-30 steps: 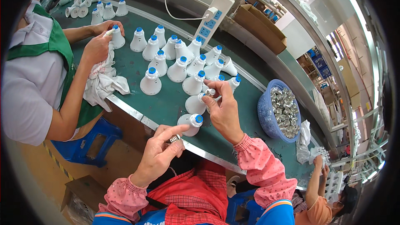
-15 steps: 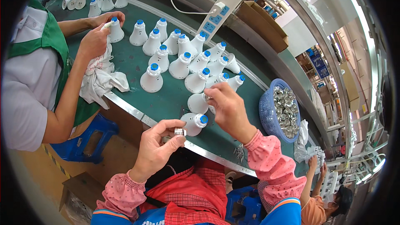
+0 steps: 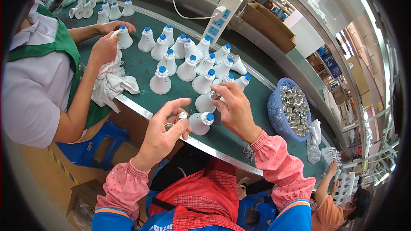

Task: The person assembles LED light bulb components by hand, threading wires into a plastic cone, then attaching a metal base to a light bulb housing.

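White cone-shaped bulb housings with blue-ringed necks stand in a group on the green bench [image 3: 141, 70]. My right hand [image 3: 238, 113] pinches a silvery metal screw cap [image 3: 214, 96] at the neck of one bulb housing [image 3: 203, 104]. How far the cap sits on that neck is hidden by my fingers. Nearer the bench edge stands another bulb housing [image 3: 200, 123], its blue top bare, just right of my left hand [image 3: 160, 134]. That hand is closed round a few loose metal caps [image 3: 183, 116], one held between thumb and fingers.
A blue plastic basket [image 3: 276, 113] full of metal caps stands to the right, beside a clear plastic bag [image 3: 314, 143]. A power strip [image 3: 222, 19] lies at the back. On the left a co-worker's hands [image 3: 105, 38] wipe a housing with a white cloth [image 3: 112, 83].
The cap in my left fingers has turned from lying sideways to end-up. My right hand stays at the same housing, its fingers shifted round the cap. The whole view has shifted slightly.
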A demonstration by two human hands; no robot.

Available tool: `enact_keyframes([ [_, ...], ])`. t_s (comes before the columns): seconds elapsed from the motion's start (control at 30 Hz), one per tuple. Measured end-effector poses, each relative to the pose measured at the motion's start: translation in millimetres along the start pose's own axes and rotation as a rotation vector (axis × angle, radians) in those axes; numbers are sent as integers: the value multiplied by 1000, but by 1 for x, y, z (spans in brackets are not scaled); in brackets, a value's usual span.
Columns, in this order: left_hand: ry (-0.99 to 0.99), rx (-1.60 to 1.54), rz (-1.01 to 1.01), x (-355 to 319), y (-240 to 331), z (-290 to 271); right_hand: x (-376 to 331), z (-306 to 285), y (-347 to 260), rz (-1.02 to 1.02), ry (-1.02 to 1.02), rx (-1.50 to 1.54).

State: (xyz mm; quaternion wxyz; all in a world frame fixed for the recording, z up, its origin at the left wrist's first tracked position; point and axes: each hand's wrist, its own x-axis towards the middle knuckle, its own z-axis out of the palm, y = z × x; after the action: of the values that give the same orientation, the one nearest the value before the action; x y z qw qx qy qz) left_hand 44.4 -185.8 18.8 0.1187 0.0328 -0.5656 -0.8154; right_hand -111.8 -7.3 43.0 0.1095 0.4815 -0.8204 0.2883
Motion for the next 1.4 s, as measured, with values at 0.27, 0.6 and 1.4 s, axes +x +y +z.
enact_keyframes([
  [0.27, -41, 380, 261, 28, -16, 20, -40, -27, -24, 140, 129, 45],
  [0.6, -137, 561, 407, 43, -33, 24, -74, -41, -2, 250, 196, 59],
  [1.4, -466, 453, -186, 83, 4, 8, -19, -26, 26, 159, -22, -62],
])
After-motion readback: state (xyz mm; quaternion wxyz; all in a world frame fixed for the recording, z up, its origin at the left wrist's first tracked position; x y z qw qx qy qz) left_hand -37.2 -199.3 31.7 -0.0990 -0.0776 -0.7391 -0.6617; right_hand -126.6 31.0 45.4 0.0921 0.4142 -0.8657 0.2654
